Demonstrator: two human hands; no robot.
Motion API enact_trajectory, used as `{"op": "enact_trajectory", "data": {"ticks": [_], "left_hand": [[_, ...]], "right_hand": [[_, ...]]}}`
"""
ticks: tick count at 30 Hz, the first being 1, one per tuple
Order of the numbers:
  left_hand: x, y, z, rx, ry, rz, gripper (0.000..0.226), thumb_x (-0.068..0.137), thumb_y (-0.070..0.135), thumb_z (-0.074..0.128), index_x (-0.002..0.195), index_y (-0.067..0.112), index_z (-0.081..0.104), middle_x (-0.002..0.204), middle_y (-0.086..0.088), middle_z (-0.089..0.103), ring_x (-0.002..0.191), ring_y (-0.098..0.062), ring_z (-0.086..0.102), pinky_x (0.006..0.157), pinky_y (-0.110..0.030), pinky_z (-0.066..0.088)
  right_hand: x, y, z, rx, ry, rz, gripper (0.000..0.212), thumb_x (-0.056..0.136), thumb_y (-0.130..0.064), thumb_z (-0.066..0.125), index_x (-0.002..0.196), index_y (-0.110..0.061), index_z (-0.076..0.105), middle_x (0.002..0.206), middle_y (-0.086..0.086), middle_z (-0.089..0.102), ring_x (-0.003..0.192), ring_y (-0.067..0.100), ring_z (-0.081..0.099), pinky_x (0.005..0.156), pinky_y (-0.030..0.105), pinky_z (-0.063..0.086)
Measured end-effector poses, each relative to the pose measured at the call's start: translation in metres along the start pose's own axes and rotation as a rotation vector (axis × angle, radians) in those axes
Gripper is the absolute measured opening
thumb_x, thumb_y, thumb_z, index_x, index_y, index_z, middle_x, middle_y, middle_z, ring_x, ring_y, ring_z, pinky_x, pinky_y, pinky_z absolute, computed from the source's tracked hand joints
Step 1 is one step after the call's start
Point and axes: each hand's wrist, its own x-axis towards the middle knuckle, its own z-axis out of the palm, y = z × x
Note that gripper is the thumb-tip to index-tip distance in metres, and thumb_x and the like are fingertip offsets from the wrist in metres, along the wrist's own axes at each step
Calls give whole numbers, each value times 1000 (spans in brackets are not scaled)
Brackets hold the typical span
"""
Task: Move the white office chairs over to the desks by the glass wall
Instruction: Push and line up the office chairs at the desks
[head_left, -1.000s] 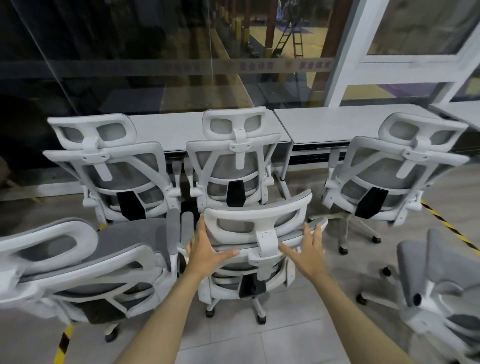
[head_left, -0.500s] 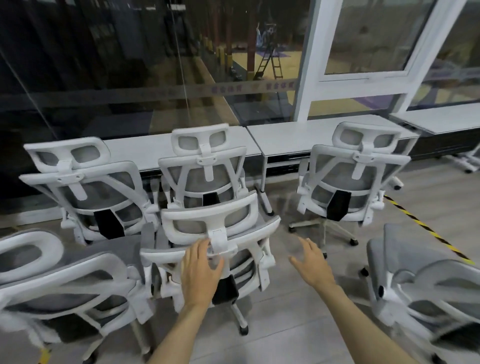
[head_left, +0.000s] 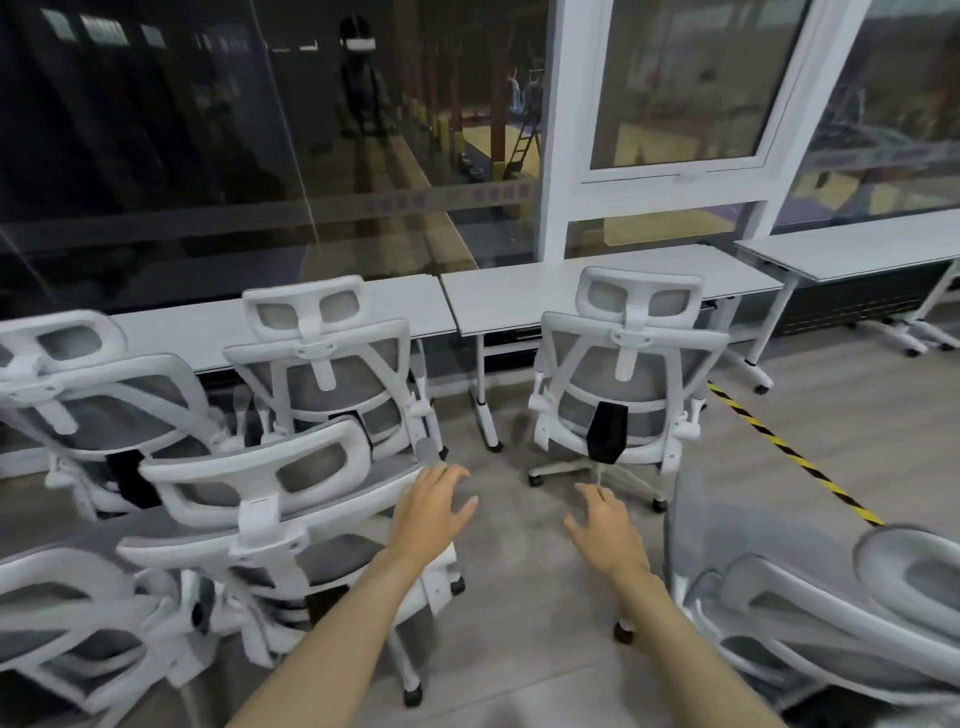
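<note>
Three white mesh office chairs stand at the desks by the glass wall: one at far left (head_left: 98, 415), one in the middle (head_left: 332, 374), one to the right (head_left: 631, 379). A fourth chair (head_left: 270, 514) stands in front of me, left of centre, its back toward me. My left hand (head_left: 428, 514) hovers with relaxed fingers beside that chair's right edge, holding nothing. Over the bare floor, my right hand (head_left: 605, 530) is spread and holds nothing. White desks (head_left: 498, 293) run along the glass wall (head_left: 208, 156).
A tipped white chair (head_left: 810, 597) lies at lower right, and another chair (head_left: 67, 623) sits at lower left. Yellow-black tape (head_left: 789, 452) crosses the floor on the right. A further desk (head_left: 852, 249) stands at far right. A white window frame (head_left: 571, 130) rises behind the desks.
Both hands have come off the near chair's back. My view has turned right, so the chairs sit further left. My hands now float free above the floor.
</note>
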Motion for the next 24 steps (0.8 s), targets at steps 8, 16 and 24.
{"op": "enact_trajectory", "data": {"ticks": [8, 16, 24], "left_hand": [[155, 30, 59, -52, -37, 27, 36, 97, 44, 59, 126, 23, 58, 124, 7, 58, 116, -16, 54, 93, -35, 48], [324, 37, 116, -162, -97, 21, 37, 97, 45, 58, 128, 25, 55, 123, 10, 56, 117, -15, 53, 93, -36, 47], [468, 64, 167, -207, -128, 4, 56, 93, 54, 60, 138, 25, 45, 137, 4, 51, 128, -22, 49, 98, -45, 47]], "right_hand": [[129, 52, -41, 61, 52, 59, 53, 97, -35, 60, 145, -19, 46, 145, 4, 48, 134, 27, 44, 103, 45, 46], [278, 82, -87, 105, 135, 182, 53, 96, -28, 63, 146, -16, 47, 150, 7, 44, 135, 29, 47, 106, 41, 42], [408, 132, -130, 324, 376, 264, 73, 95, -32, 67, 154, -11, 30, 156, 12, 32, 145, 32, 34, 117, 46, 35]]}}
